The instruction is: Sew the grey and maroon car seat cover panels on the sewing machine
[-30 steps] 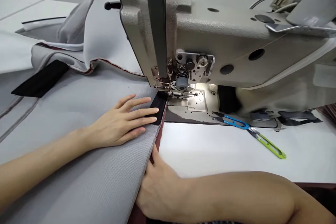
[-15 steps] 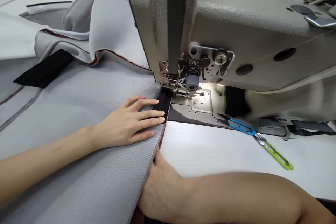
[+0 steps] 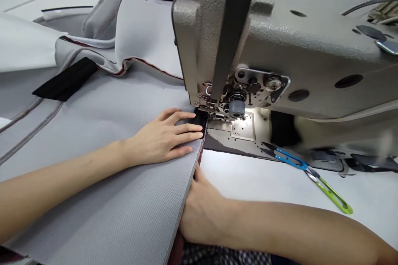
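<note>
My left hand (image 3: 164, 136) lies flat on the grey mesh fabric (image 3: 139, 203), fingers spread, their tips touching a black strip (image 3: 200, 123) at the edge. That strip runs in under the presser foot of the sewing machine (image 3: 205, 41). My right hand (image 3: 203, 207) grips the fabric's right edge closer to me, with the thumb near a dark red layer and the other fingers hidden beneath. Another black strip (image 3: 66, 78) crosses the seams at the left.
Thread snips (image 3: 298, 163) with blue and green handles lie on the white table (image 3: 248, 182), right of the needle plate (image 3: 244, 126). Bunched fabric (image 3: 102, 20) stands behind, left of the machine head. The machine's arm overhangs the right side.
The view has shifted, so everything sits further right. The black strip under my left fingers shows a little shorter before the presser foot. Both hands keep their places on the fabric.
</note>
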`<action>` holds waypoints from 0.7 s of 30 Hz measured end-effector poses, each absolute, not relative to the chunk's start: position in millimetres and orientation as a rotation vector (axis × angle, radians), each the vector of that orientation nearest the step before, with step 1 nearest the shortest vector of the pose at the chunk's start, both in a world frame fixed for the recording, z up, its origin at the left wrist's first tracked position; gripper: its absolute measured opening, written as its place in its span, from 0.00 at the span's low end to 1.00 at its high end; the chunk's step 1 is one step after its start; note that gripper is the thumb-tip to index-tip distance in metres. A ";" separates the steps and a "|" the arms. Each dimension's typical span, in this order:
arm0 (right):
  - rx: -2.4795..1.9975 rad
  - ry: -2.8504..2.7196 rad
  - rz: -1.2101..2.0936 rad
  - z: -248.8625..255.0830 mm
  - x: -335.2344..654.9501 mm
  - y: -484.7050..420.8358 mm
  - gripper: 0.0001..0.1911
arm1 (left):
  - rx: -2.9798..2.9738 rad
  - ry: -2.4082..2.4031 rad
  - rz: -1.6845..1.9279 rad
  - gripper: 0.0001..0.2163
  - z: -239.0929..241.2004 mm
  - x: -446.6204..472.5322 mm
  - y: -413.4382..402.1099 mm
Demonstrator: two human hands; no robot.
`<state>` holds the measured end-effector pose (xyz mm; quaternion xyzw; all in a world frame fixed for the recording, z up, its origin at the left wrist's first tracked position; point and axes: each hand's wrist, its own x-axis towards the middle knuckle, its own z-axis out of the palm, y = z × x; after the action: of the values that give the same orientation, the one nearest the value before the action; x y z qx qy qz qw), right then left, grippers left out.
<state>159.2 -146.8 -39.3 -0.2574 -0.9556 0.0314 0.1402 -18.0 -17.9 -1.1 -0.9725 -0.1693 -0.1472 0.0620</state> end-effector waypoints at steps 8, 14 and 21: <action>-0.747 -2.710 0.051 -49.1 159.5 -127.1 0.10 | -2.926 -0.520 -0.434 0.18 2.9 -12.2 1.8; -0.764 -2.655 0.048 -57.3 157.5 -112.4 0.15 | -2.924 -0.579 -0.372 0.19 7.3 -8.1 10.9; -0.728 -2.632 0.164 -57.5 154.9 -129.4 0.11 | -2.918 -0.578 -0.456 0.16 6.2 -7.7 1.0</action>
<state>154.9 -129.4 -57.5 -0.2606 -0.9424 0.0586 0.2014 -7.7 1.0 6.2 -0.9675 -0.1916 -0.1511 0.0661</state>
